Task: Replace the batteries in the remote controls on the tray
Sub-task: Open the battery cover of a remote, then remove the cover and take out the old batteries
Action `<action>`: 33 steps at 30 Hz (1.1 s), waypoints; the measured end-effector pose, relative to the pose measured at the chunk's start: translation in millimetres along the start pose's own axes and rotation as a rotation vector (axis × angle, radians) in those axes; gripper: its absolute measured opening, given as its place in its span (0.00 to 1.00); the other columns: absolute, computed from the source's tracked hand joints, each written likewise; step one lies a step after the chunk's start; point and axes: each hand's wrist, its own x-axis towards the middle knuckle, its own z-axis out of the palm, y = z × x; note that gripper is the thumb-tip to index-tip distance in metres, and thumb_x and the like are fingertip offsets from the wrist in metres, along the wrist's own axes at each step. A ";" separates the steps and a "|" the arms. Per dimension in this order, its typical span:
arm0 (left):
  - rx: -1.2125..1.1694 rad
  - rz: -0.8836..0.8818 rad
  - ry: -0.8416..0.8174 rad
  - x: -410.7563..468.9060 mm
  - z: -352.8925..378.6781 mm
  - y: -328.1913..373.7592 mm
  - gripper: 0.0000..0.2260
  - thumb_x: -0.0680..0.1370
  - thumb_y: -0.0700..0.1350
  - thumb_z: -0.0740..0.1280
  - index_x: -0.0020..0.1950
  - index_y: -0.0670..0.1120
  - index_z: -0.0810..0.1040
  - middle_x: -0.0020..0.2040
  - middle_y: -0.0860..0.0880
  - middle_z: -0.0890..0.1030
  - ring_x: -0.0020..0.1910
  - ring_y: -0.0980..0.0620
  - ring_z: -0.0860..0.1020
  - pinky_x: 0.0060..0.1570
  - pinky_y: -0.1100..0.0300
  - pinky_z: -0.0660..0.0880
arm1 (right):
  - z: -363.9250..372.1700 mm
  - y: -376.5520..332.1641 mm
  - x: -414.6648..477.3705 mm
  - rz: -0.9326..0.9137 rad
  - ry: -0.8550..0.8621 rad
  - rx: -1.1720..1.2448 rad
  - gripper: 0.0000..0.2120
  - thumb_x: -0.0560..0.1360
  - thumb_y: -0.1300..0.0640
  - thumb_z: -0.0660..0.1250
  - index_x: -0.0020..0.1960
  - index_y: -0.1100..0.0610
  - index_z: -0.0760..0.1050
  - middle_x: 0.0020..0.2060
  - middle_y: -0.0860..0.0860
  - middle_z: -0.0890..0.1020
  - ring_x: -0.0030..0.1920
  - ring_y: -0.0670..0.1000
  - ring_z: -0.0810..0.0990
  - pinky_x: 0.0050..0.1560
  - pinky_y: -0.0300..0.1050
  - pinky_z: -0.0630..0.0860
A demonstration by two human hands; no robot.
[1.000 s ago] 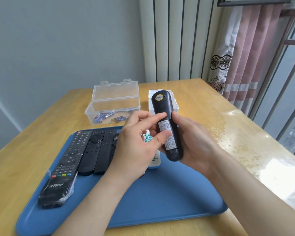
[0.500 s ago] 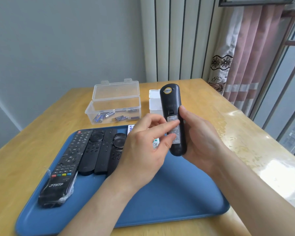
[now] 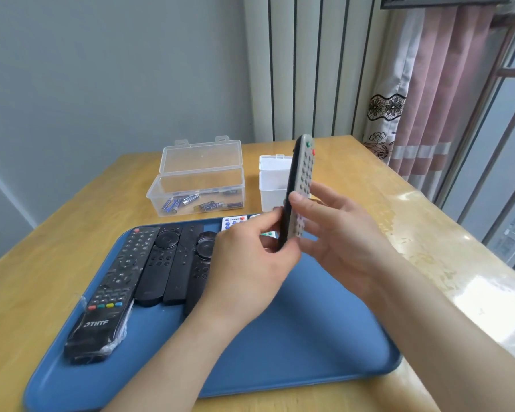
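- While four black remotes [image 3: 161, 263] lie side by side on the left of the blue tray [image 3: 280, 352], a clear box [image 3: 199, 173] holding loose batteries [image 3: 173, 203] stands open on the table [image 3: 42, 278] behind them.
- Left hand [image 3: 250, 266] pinches the lower end of the grey remote [image 3: 305, 173] between thumb and fingertips.
- That remote stands nearly upright between both hands, above the tray, keys facing right.
- Right hand [image 3: 342, 233] grips its middle, thumb on the near edge, fingers against the key side.
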 end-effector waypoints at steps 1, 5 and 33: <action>-0.125 -0.072 -0.059 -0.6 -0.8 1.4 0.12 0.76 0.42 0.69 0.52 0.60 0.81 0.44 0.57 0.85 0.43 0.57 0.84 0.52 0.51 0.80 | -5.4 -4.2 1.3 -0.002 0.004 -0.114 0.10 0.77 0.60 0.68 0.57 0.55 0.82 0.53 0.59 0.84 0.50 0.55 0.83 0.50 0.54 0.82; -0.296 -0.217 -0.209 -2.9 5.8 2.8 0.17 0.79 0.41 0.67 0.66 0.55 0.73 0.45 0.52 0.86 0.45 0.54 0.85 0.57 0.50 0.78 | -25.5 -17.5 2.9 0.040 0.072 -0.370 0.16 0.76 0.60 0.70 0.63 0.57 0.78 0.45 0.55 0.86 0.41 0.50 0.83 0.45 0.45 0.80; 1.014 0.055 -0.257 -2.2 2.2 -22.3 0.29 0.72 0.69 0.61 0.65 0.50 0.68 0.62 0.51 0.72 0.64 0.48 0.66 0.56 0.55 0.69 | -19.4 12.2 5.7 -0.263 0.185 -1.735 0.12 0.80 0.55 0.58 0.56 0.57 0.78 0.49 0.54 0.78 0.48 0.56 0.74 0.46 0.49 0.72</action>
